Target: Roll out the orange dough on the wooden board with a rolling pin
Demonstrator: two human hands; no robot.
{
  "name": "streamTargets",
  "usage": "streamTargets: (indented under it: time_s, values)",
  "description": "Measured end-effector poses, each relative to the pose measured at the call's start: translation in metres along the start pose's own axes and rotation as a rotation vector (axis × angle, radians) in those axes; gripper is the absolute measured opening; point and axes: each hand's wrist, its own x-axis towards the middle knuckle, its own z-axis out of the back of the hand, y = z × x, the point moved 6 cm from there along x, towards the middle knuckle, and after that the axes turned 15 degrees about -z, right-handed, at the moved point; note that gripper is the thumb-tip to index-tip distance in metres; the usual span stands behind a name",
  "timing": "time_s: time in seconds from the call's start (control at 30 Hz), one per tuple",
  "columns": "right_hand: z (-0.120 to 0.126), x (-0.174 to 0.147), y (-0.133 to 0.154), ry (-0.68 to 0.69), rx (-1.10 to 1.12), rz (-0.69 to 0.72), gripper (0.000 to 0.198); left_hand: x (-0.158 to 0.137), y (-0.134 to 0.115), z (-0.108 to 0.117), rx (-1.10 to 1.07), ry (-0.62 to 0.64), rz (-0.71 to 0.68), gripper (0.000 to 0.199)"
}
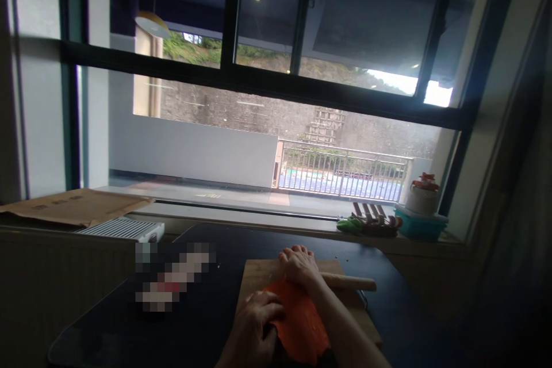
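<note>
An orange flattened sheet point(302, 322), which looks like rolled dough or clay, lies on a wooden board point(254, 270). My left hand point(256, 319) is at its left edge, fingers curled over the rim and thumb lower down. Across the sheet's far end rests my right hand point(299, 264), palm down with fingers stretched forward. A wooden rolling pin point(351, 282) lies on the board just right of my right wrist, its left end hidden behind that hand. The sheet's near edge hangs close to my body, in shadow.
The board sits on a dark table point(207, 328). A blurred-out item point(175, 282) lies at left. Along the windowsill stand a teal box point(422, 221), a white pot point(421, 198) and a dark rack point(375, 221). A brown paper bag point(73, 207) covers part of a radiator point(125, 230).
</note>
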Motion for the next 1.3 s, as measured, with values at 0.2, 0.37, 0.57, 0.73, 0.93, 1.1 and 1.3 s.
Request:
streamTargets:
  time_s: [0.2, 0.37, 0.57, 0.73, 0.93, 1.1, 1.3]
  values:
    - [-0.005, -0.034, 0.001, -0.097, 0.071, 0.046, 0.036, 0.003, -0.003, 0.001, -0.016, 0.006, 0.011, 0.044]
    - [-0.005, -0.025, 0.000, -0.100, 0.076, 0.039, 0.038, 0.004, -0.003, 0.001, -0.005, 0.023, 0.002, 0.043]
    - [-0.003, 0.010, -0.003, -0.027, 0.046, -0.039, 0.041, -0.001, 0.003, 0.002, 0.071, -0.070, -0.008, 0.042]
    - [-0.003, -0.008, -0.001, -0.063, 0.062, -0.005, 0.040, -0.009, 0.017, 0.009, 0.183, -0.277, -0.040, 0.025]
    - [-0.004, -0.028, 0.000, -0.142, 0.075, 0.033, 0.035, -0.014, 0.017, 0.009, 0.313, -0.331, -0.044, 0.020]
    - [-0.002, -0.005, -0.001, -0.084, 0.073, 0.004, 0.039, -0.020, 0.014, 0.009, 0.447, -0.323, -0.058, 0.023]
    - [-0.002, 0.004, -0.003, -0.064, 0.068, -0.048, 0.042, -0.026, 0.012, 0.004, 0.431, -0.346, -0.175, 0.024]
